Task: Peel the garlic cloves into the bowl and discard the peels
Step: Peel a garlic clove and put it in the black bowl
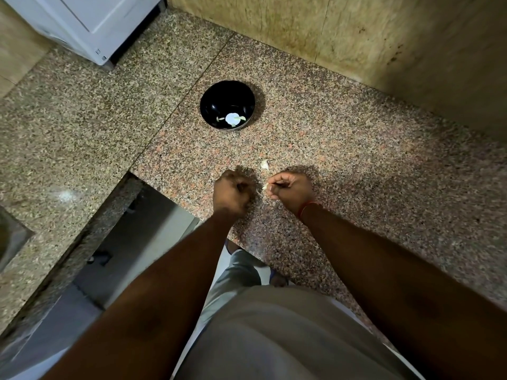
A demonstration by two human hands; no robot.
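We look down on a speckled granite counter, w/ a beige stone wall behind it from 12 to 3 o'clock.

Black bowl sits on the counter at 12 o'clock from our hands, well apart from them. Inside, at its near side: a white garlic piece plus a couple of small pale bits beside it; can't tell cloves from skin at this size.

Left hand: fingers curled into a tight fist, knuckles up. A thin pale sliver, prob. peel, sticks out at its 3 o'clock side. Blurred, so the grip itself can't be made out.

Right hand: fingers curled in, thumb & fingertips pinching a small pale garlic clove at the hand's 9 o'clock edge. Red thread band on that wrist.

The two hands are near each other, not touching, a narrow gap betw. them; both low over the counter near its front edge.

One loose garlic clove lies on the counter at approx. 12 o'clock from the gap, just beyond the hands, betw. them and the bowl.

White appliance stands at 10 o'clock, far corner. Counter is notched at 8 o'clock; floor visible below.
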